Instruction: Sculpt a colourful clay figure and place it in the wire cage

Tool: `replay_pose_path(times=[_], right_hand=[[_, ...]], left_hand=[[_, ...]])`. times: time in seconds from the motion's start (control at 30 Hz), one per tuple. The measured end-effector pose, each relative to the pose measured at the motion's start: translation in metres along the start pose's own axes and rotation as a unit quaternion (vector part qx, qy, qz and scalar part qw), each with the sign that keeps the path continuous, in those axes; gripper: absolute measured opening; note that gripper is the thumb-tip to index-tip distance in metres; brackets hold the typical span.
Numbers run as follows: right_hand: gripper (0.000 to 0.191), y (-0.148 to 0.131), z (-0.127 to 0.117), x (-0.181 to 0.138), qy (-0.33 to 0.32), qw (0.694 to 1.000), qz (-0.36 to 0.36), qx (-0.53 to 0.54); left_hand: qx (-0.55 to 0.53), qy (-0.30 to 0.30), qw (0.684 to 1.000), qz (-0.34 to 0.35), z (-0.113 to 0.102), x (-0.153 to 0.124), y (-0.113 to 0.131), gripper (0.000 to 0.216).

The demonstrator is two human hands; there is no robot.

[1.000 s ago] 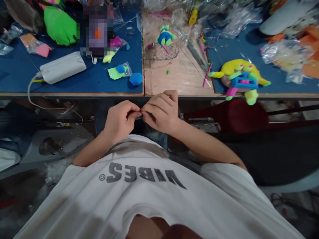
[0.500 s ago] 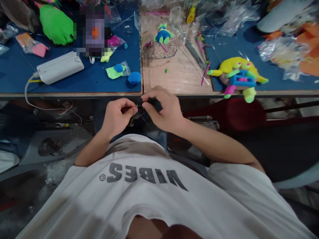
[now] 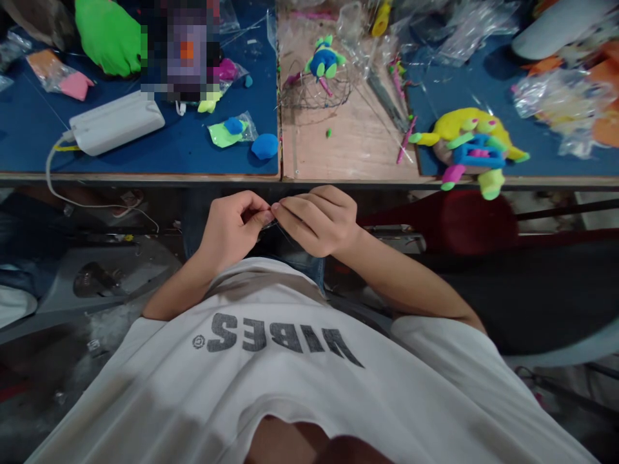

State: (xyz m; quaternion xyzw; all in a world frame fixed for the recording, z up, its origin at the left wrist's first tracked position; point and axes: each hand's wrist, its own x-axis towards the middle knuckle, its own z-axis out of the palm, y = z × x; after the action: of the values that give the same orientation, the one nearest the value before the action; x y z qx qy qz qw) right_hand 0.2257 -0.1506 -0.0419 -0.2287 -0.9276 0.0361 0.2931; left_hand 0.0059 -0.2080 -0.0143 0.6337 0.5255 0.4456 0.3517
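Just below the table edge, above my lap, my two hands meet fingertip to fingertip. My left hand (image 3: 231, 225) is closed in a pinch on a thin wire (image 3: 286, 234). My right hand (image 3: 319, 220) pinches at the same wire, its fingers folded together and touching the left fingertips. A short stretch of wire slants down below the fingers; the rest is hidden by them. Beyond the hands on the table lie a bent wire frame (image 3: 316, 103) and a small blue and green clay figure (image 3: 325, 61) above it.
A yellow clay figure (image 3: 474, 125) with blue and pink parts sits at the right table edge. A white power adapter (image 3: 117, 122) with a cable, blue clay (image 3: 264, 146), green clay (image 3: 109, 38) and plastic wrappers (image 3: 563, 106) lie about. A red stool (image 3: 478, 222) stands under the table.
My right hand has turned over and its fingers have folded inward, coming up against the left fingertips. My left hand keeps its pinch. The view has shifted slightly.
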Motion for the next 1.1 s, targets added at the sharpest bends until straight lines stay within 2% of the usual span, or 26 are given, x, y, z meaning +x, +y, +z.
replay_pose_path(times=[0.1,0.27,0.37,0.47,0.57,0.67,0.73,0.83,0.93,1.0,1.1], right_hand=[[0.023,0.000,0.004,0.001,0.002,1.000,-0.003,-0.006],[0.017,0.003,0.009,0.003,0.095,0.987,-0.083,-0.098],[0.021,0.000,0.007,0.008,0.069,0.993,-0.049,-0.082],[0.020,-0.004,-0.002,0.014,0.022,1.000,0.018,-0.007],[0.013,-0.007,-0.012,0.022,-0.022,0.990,0.080,0.117],[0.010,-0.004,-0.020,0.029,-0.069,0.949,0.168,0.258],[0.010,0.002,-0.024,0.033,-0.103,0.915,0.203,0.333],[0.013,0.011,-0.026,0.036,-0.155,0.875,0.219,0.403],[0.022,0.014,-0.025,0.036,-0.154,0.862,0.236,0.422],[0.030,0.009,-0.023,0.032,-0.088,0.876,0.250,0.403],[0.039,-0.005,-0.015,0.020,0.046,0.901,0.264,0.341]], left_hand=[[0.020,-0.002,1.000,0.017,0.000,-0.001,0.003,0.012],[0.050,0.017,0.997,0.049,0.000,-0.004,0.005,0.011],[0.091,0.020,0.993,0.069,0.000,-0.006,0.003,0.012],[0.152,0.024,0.982,0.111,0.000,-0.006,-0.001,0.012],[0.224,0.031,0.959,0.169,0.002,-0.005,-0.007,0.017],[0.281,0.039,0.933,0.221,0.004,-0.002,-0.013,0.022],[0.280,0.035,0.930,0.234,0.005,0.000,-0.014,0.024],[0.225,0.013,0.953,0.203,0.005,0.000,-0.011,0.021],[0.145,0.014,0.981,0.128,0.003,0.000,-0.008,0.014],[0.091,0.032,0.993,0.073,0.001,0.001,-0.008,0.010],[0.022,0.073,0.997,0.022,-0.001,0.002,-0.013,0.009]])
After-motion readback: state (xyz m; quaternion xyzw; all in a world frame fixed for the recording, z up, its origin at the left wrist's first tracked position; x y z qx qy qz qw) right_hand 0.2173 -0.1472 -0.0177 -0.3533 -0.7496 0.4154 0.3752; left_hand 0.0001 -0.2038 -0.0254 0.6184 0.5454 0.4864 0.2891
